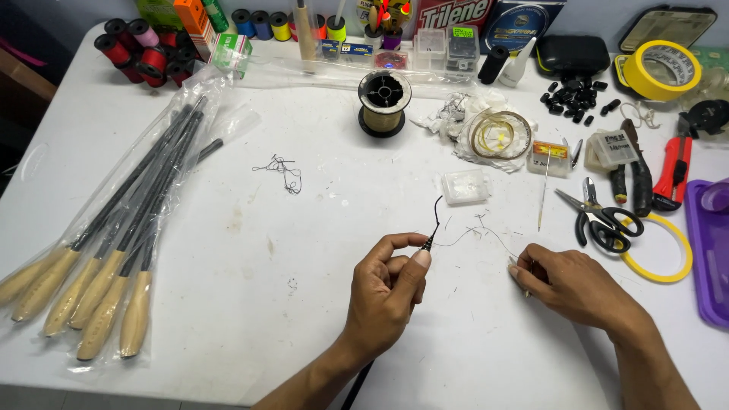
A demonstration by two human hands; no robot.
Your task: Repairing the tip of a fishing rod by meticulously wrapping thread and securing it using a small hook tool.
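One white table [228, 304], smooth and lightly scuffed, carries everything. Five slim dark rods with pale wooden handles [114, 250] lie bagged in clear plastic at its left. Two tape rolls follow, a fat yellow one [662, 70] at the far right and a thin yellow ring [668, 254] under the black-handled scissors [600, 220]. One black spool of tan line [383, 102] stands near the back. The left hand [387, 292] is curled, thumb and forefinger pinched on the thin black rod tip [433, 228], which rises just above the fingers, mid-table. The right hand [569, 285] lies knuckles up, fingers closed on the end of a fine thread [474, 234] that runs to that tip.
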